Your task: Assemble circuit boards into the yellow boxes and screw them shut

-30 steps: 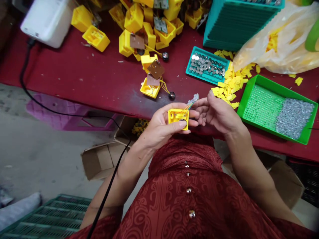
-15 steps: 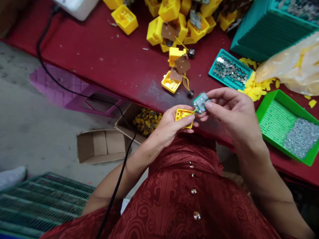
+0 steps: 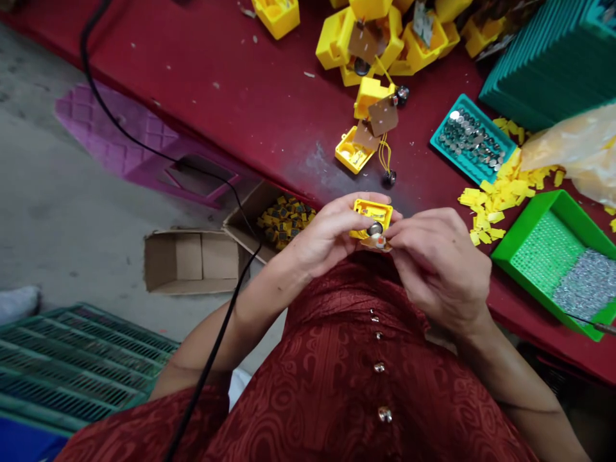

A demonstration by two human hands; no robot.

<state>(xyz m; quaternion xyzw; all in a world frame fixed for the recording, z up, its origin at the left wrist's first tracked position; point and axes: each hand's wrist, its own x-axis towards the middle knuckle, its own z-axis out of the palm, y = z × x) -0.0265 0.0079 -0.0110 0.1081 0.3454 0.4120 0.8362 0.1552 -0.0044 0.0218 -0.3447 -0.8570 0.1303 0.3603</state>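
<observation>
My left hand is closed around a small yellow plastic case, its open side facing up. Under the left thumb, a round dark metallic part sits at the case's near edge. A small circuit board hangs by the case's near side, pinched at its right end by the fingers of my right hand. On the table just beyond lie another open yellow case and brown boards, with a round black part on yellow wires.
More yellow cases are heaped at the back. To the right are a teal tray of round metal pieces, loose yellow pieces and a green basket of small metal parts. Cardboard boxes stand on the floor; a black cable crosses the left side.
The circuit board has been turned over and brought to the near side of the yellow case. A round metallic part now shows under the left thumb. The view has shifted slightly.
</observation>
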